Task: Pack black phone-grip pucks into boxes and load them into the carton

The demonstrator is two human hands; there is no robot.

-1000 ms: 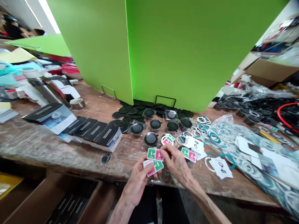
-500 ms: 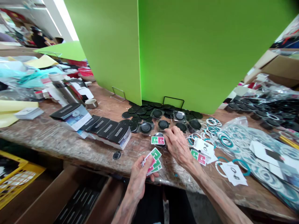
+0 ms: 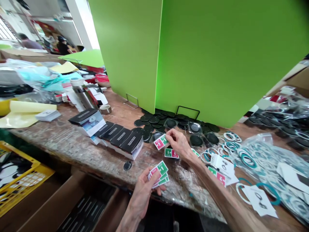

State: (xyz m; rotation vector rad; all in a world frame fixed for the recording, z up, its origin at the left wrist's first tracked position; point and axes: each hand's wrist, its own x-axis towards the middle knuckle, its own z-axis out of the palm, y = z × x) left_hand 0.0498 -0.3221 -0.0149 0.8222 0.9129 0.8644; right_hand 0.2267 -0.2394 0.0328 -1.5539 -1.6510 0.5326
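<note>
My left hand grips a fanned stack of green-and-pink cards above the table's front edge. Between thumb and fingers, my right hand pinches a single green-and-pink card over a wrapped black disc, which it partly covers. Another such card lies flat just below my right hand. Under my right forearm a further card shows beside white numbered slips. Nearby sit more black discs in clear wrap, among them one right of my fingers.
Black folded boxes stand in a row at the left. Loose black discs lie below the green panels. Teal and white rings fill the right side, some bagged. A steel flask and a yellow crate are further left.
My right hand now holds a card over a disc further left; before, it was beside a card lying on another disc. My left hand keeps its cards. The view has shifted left.
</note>
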